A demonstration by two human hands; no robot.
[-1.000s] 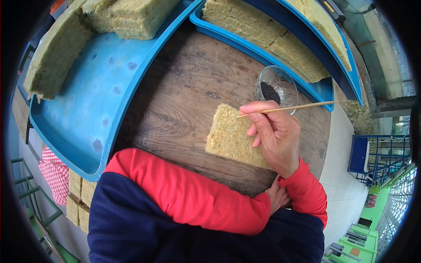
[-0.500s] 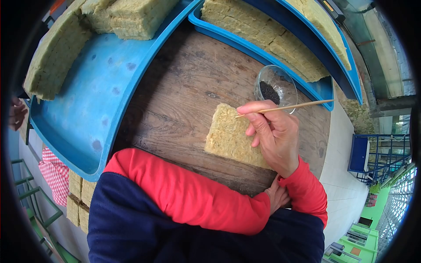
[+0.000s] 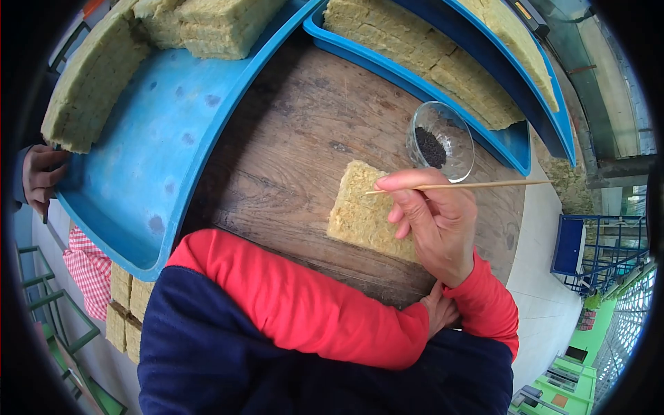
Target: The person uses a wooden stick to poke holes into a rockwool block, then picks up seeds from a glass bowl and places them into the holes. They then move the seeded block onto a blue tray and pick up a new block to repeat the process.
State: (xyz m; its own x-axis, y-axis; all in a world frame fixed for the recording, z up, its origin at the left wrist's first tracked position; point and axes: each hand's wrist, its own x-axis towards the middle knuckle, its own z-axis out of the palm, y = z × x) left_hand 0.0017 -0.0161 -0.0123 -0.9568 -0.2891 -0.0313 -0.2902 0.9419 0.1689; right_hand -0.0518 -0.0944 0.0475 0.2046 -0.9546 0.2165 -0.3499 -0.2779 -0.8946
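My right hand pinches a thin wooden stick that lies nearly level, its tip over the top edge of a yellowish fibrous slab on the wooden table. The hand covers the slab's right part. A small glass bowl with dark seeds stands just beyond the slab. My left arm in a red sleeve crosses in front of me. Only the fingers of my left hand show, tucked under my right wrist.
A big blue tray with fibrous slabs lies on the left. A second blue tray, full of slabs, curves along the back right. Another person's hand grips the left tray's corner. More slabs are stacked below.
Another person's hand has come in from the left edge to the blue tray's corner. My right hand with the stick has dropped slightly over the slab.
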